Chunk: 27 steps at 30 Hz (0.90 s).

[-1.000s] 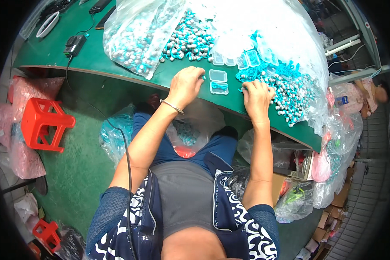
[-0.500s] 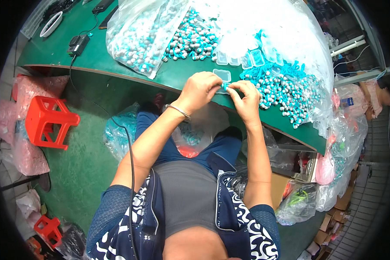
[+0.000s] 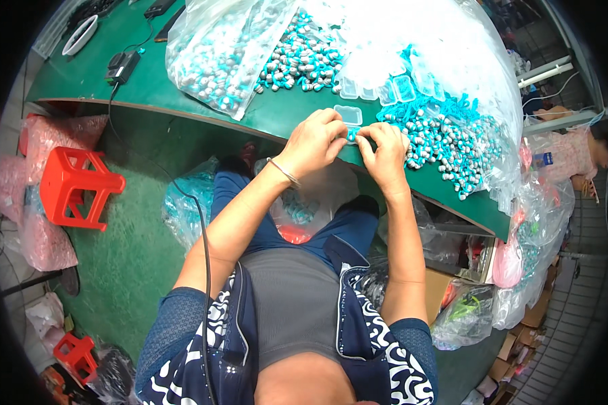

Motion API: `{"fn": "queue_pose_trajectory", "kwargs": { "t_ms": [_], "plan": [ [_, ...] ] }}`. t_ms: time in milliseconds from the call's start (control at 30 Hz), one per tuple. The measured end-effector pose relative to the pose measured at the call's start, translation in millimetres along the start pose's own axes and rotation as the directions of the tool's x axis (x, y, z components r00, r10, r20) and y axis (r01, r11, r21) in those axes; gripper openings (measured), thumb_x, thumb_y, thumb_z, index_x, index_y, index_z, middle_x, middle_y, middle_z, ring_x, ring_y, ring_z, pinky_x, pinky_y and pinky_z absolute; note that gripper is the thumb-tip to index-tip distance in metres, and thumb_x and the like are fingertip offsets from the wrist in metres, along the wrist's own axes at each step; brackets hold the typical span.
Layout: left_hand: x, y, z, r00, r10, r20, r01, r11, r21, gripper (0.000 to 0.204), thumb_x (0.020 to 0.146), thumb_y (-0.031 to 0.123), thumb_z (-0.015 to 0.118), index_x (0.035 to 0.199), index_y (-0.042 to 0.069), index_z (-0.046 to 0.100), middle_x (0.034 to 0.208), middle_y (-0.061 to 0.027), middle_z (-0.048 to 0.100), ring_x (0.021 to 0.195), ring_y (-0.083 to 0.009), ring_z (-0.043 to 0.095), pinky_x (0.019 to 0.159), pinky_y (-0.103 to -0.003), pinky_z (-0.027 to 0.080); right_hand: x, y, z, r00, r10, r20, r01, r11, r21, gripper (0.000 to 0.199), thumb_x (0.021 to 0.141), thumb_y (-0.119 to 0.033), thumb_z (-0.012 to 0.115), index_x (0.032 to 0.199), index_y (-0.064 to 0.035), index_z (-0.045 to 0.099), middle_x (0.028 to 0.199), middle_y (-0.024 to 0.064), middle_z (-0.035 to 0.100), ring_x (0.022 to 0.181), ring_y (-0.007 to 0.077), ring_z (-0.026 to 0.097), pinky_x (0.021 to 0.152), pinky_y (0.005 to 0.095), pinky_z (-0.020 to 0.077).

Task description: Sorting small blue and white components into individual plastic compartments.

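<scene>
Left hand (image 3: 315, 143) and right hand (image 3: 386, 155) flank an open clear plastic case (image 3: 348, 115) on the green tabletop (image 3: 152, 84), near teal-and-grey corded plugs (image 3: 446, 143).

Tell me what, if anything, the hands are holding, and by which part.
It cannot be told: the left hand and right hand are at the open clear case, but any grip there is hidden.

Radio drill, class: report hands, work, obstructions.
Left hand, right hand flanking small clear rectangular plastic box. Box open, turquoise contents showing. Hands partly block its near half.
</scene>
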<state>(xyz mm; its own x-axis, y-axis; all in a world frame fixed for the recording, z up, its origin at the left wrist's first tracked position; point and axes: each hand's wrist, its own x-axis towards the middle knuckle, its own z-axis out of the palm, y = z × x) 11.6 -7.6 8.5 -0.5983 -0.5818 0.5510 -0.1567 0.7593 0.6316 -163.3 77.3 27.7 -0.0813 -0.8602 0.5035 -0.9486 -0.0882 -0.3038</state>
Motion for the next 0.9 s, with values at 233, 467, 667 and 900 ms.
{"fn": "queue_pose_trajectory", "kwargs": {
  "t_ms": [233, 467, 667, 900],
  "plan": [
    [0.4, 8.5, 0.3, 0.999, 0.012, -0.030, -0.009, 0.997, 0.075, 0.031, 0.077, 0.012, 0.076, 0.105, 0.005, 0.065, 0.105, -0.0122, 0.058, 0.096, -0.0313, 0.061, 0.080, -0.041, 0.052, 2.5, -0.7, -3.0, 1.000, -0.010, 0.018, 0.010, 1.000, -0.006, 0.009, 0.077, -0.016, 0.076, 0.084, -0.0147, 0.070, 0.088, -0.0001, 0.065, 0.093, 0.0225, 0.059, 0.087, 0.0426, 0.0353],
    [-0.7, 3.7, 1.5, 1.000, 0.014, 0.028, -0.017, 0.993, 0.113, 0.033, 0.076, 0.014, 0.078, 0.105, 0.005, 0.066, 0.105, -0.0115, 0.059, 0.094, -0.0305, 0.060, 0.081, -0.041, 0.052, 16.2, 4.6, -7.3, 1.000, -0.010, 0.020, 0.011, 0.998, -0.057, 0.013, 0.081, -0.015, 0.072, 0.094, -0.0146, 0.071, 0.093, 0.0014, 0.066, 0.095, 0.0233, 0.059, 0.087, 0.0426, 0.0355],
    [-2.6, 0.9, -1.2, 0.999, 0.036, 0.027, -0.038, 0.996, 0.086, 0.035, 0.075, 0.014, 0.078, 0.106, 0.004, 0.065, 0.105, -0.0114, 0.060, 0.094, -0.0310, 0.060, 0.081, -0.041, 0.052, 34.7, 2.5, 2.6, 0.987, -0.046, 0.153, 0.078, 0.975, -0.209, 0.026, 0.086, -0.016, 0.069, 0.112, -0.0120, 0.069, 0.105, 0.0043, 0.065, 0.104, 0.0251, 0.057, 0.093, 0.0462, 0.0355],
    [-3.8, 1.9, -4.0, 1.000, -0.007, 0.022, 0.007, 1.000, 0.016, 0.054, 0.075, 0.013, 0.078, 0.124, 0.007, 0.056, 0.107, -0.0123, 0.059, 0.096, -0.0335, 0.061, 0.081, -0.042, 0.052, 43.7, 13.6, 6.5, 0.979, -0.001, 0.203, 0.004, 1.000, -0.011, 0.021, 0.081, -0.007, 0.072, 0.102, -0.0065, 0.067, 0.098, 0.0108, 0.066, 0.093, 0.0298, 0.063, 0.084, 0.0460, 0.0441]
  ]
}}
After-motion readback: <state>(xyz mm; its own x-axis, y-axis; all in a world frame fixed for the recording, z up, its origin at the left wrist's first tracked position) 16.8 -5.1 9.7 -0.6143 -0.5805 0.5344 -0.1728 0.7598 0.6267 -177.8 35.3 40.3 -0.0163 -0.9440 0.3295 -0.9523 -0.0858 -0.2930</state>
